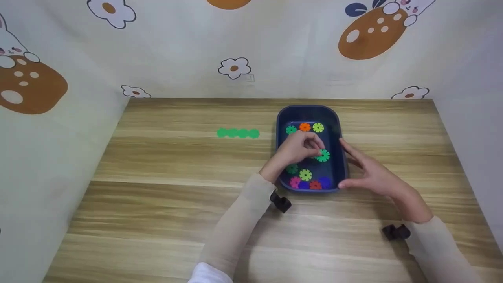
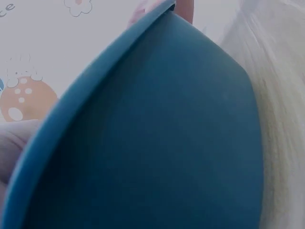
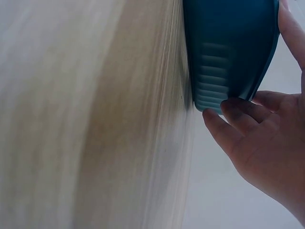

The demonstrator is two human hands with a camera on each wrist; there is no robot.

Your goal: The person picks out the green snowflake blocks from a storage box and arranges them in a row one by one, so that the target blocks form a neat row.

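My left hand (image 1: 295, 147) is over the dark blue tray (image 1: 342, 129), pinching a green notched plastic disc (image 1: 324, 156) between thumb and fingertips. Other notched discs lie in the tray: an orange disc (image 1: 305, 127) and a yellow-green disc (image 1: 318, 127) at the far end, a pink disc (image 1: 295, 182) and a red disc (image 1: 315, 184) at the near end. My right hand (image 1: 371, 173) touches the tray's right side, fingers extended and thumb at the near corner. The tray's outer wall (image 2: 167, 133) fills much of the left wrist view and hides the left fingers.
A row of several green discs (image 1: 238, 133), touching or overlapping, lies on the wood-grain table (image 1: 169, 165) left of the tray. Behind the table hangs a printed cloth (image 1: 290, 51). Each wrist wears a black camera mount (image 1: 280, 202).
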